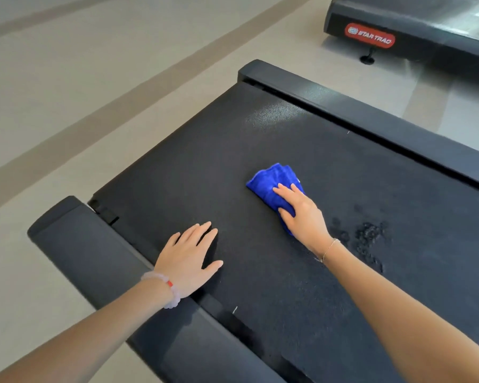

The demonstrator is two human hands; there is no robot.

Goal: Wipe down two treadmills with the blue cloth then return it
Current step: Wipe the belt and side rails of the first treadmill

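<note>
Both hands on treadmill belt — right hand grips blue cloth, left hand flat, fingers spread.

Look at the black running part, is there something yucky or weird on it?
Yes. On the treadmill belt there is a dark, blotchy patch that looks wet, just right of the right hand pressing the blue cloth. A paler, shiny smear shows farther up. Nothing looks broken.

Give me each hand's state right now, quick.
Left hand: open, flat on the treadmill belt, holding nothing.
Right hand: pressed onto the folded blue cloth, fingers spread over it, thumb tucked around its edge.
</note>
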